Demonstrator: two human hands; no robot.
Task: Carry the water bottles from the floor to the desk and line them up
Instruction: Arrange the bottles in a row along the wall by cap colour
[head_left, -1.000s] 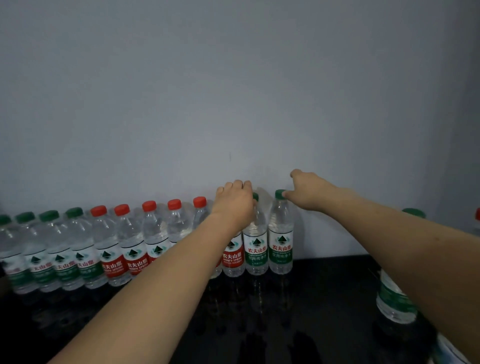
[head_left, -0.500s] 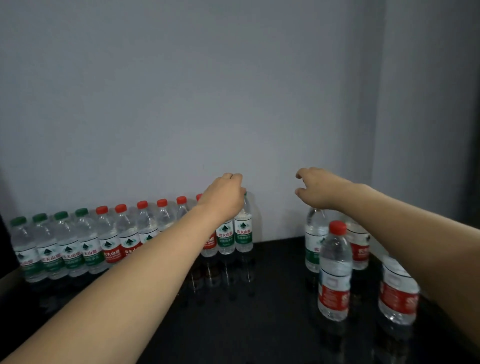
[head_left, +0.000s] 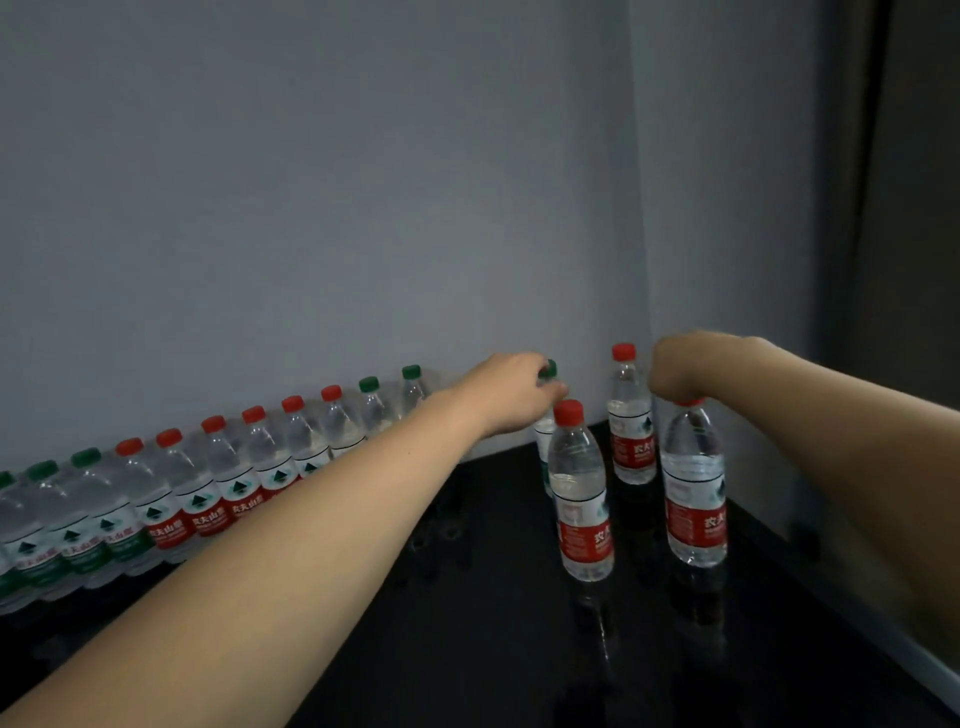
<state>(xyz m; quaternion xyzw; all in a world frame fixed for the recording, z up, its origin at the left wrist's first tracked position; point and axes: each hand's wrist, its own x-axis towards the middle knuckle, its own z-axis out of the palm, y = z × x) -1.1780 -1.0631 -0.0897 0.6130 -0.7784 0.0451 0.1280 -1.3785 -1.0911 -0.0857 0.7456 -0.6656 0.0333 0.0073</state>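
Spanning the lower frame, the glossy black desk (head_left: 467, 623) carries a long row of clear plastic water bottles with red and green caps (head_left: 249, 467) against the grey wall (head_left: 363, 182), off to the left of both hands. The left hand (head_left: 511, 392) has its grip pinched on the cap of a green-capped clear bottle (head_left: 548, 370), partly hidden behind a nearer red-capped clear bottle (head_left: 579, 491). The right hand (head_left: 685, 366) curls its grip over the top of a red-labelled clear bottle (head_left: 693, 483); a further red-capped bottle (head_left: 630, 415) stands between the two hands. Every bottle stands upright, long axis vertical, cap up. The likely risk: lifting by the caps alone could let a bottle swing and topple the close-standing neighbours.
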